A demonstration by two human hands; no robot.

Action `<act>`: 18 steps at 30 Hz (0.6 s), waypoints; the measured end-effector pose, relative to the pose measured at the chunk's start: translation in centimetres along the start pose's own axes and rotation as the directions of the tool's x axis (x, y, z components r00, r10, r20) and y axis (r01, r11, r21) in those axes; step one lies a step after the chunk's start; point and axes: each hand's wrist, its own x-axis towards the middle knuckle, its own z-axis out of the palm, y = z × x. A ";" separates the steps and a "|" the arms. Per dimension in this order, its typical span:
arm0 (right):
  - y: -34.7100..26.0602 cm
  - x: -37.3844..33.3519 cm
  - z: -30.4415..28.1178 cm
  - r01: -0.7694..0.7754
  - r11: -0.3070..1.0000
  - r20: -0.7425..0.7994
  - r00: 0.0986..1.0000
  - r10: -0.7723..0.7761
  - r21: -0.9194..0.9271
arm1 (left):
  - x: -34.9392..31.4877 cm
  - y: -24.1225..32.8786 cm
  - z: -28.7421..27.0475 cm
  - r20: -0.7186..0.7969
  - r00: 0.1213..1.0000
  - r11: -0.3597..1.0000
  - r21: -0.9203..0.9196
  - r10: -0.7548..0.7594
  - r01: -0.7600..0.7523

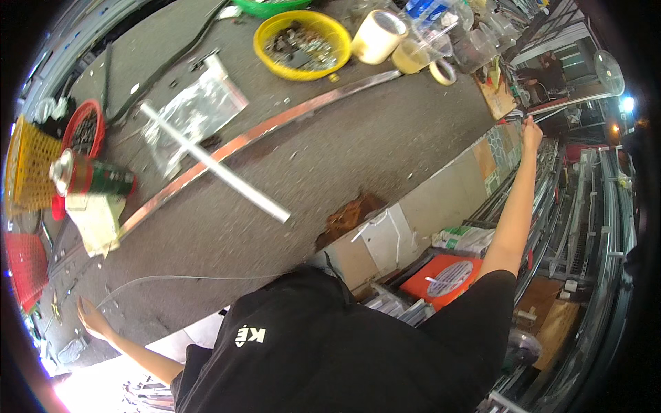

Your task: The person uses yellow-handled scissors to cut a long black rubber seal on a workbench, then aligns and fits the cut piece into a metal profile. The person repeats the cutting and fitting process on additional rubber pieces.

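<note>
My left hand [95,321] is low over the workbench [358,144] at its left end, fingers stretched and apart. A thin clear cord [186,277] starts beside that hand and arcs along the bench's near edge to my black shirt; whether the hand touches it, I cannot tell. My right arm reaches far out to the right, and my right hand [531,134] is closed near the bench's far right end. What its fingers hold, if anything, is too small to make out. A white rod [217,163] lies across a long reddish metal strip [275,124].
Beyond the strip are a yellow bowl [337,41] of small parts, a tape roll [374,38] and a plastic bag [196,113]. A spray can [96,172] and baskets [31,162] crowd the left end. Metal profiles [585,206] stack on the right; an orange box [441,279] sits below the bench edge.
</note>
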 end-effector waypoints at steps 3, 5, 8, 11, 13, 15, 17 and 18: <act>2.0 5.3 1.4 -0.314 0.905 0.210 0.942 0.261 0.287 | -4.1 4.4 -2.3 0.073 0.995 0.997 0.016 0.073 -0.074; 3.4 8.5 2.6 -0.391 0.861 0.356 0.894 0.271 0.325 | -8.4 7.5 -3.9 0.087 0.991 0.995 -0.016 0.097 -0.096; 7.9 14.7 3.6 -0.500 0.785 0.585 0.779 0.223 0.365 | -17.0 13.9 -7.4 0.050 0.997 0.998 -0.009 0.063 -0.063; 15.2 22.9 5.2 -0.585 0.678 0.684 0.711 0.164 0.445 | -26.8 22.8 -11.0 0.009 0.990 0.987 -0.079 0.138 -0.137; 20.8 28.9 5.7 -0.638 0.627 0.716 0.675 0.176 0.447 | -33.4 30.0 -12.7 0.070 0.993 0.992 -0.079 0.099 -0.093; 26.9 33.4 6.3 -0.719 0.580 0.722 0.625 0.297 0.383 | -38.2 37.0 -14.1 0.111 0.973 0.977 -0.095 0.201 -0.191; 32.6 37.8 7.3 -0.707 0.535 0.693 0.664 0.279 0.462 | -42.0 43.5 -15.4 0.124 0.929 0.933 -0.142 0.349 -0.331; 35.4 39.7 8.3 -0.707 0.495 0.679 0.679 0.278 0.505 | -43.2 46.4 -16.1 0.130 0.897 0.904 -0.124 0.423 -0.409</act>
